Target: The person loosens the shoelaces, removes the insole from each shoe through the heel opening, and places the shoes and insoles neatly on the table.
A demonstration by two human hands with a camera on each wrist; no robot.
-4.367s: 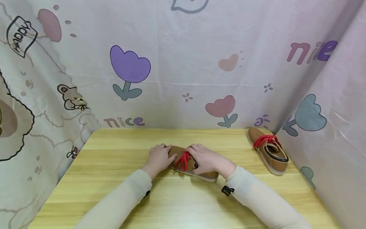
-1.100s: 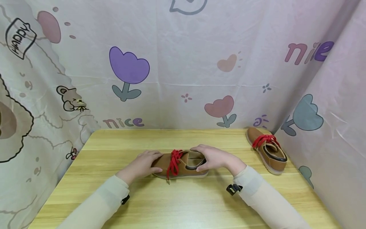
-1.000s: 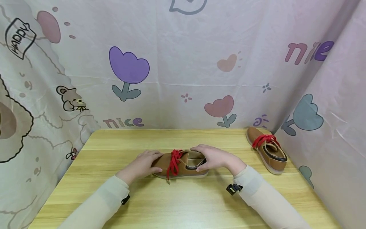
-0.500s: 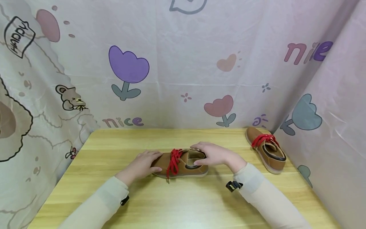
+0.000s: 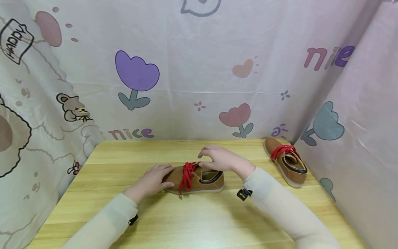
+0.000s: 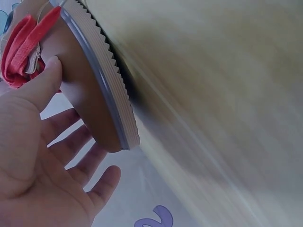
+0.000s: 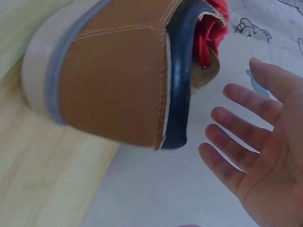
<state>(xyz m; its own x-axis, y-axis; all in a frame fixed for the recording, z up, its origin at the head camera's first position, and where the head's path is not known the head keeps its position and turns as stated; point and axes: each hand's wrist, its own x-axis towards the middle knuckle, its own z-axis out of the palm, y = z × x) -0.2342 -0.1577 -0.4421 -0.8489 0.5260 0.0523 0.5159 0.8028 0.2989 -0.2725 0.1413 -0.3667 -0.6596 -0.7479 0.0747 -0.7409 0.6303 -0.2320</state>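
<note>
A brown leather shoe (image 5: 198, 185) with red laces (image 5: 187, 175) lies sole down on the table, toe to the left. My left hand (image 5: 150, 181) holds its toe, thumb on the near side and fingers over the far side. In the left wrist view, the thumb presses the upper beside the laces. Above the shoe's opening hovers my right hand (image 5: 222, 159), holding nothing, its fingers loosely bent. The right wrist view shows a gap between those fingertips and the dark padded collar (image 7: 179, 75) at the heel.
A matching brown shoe (image 5: 296, 177) with red laces stands at the back right of the wooden table (image 5: 186, 221), close to the side curtain. Printed curtains (image 5: 186, 69) rise behind the table and along both sides.
The shoe has shifted left and straightened since the earliest frame. My right hand has let go of the heel and risen up and left over the opening. The left hand stays on the toe.
</note>
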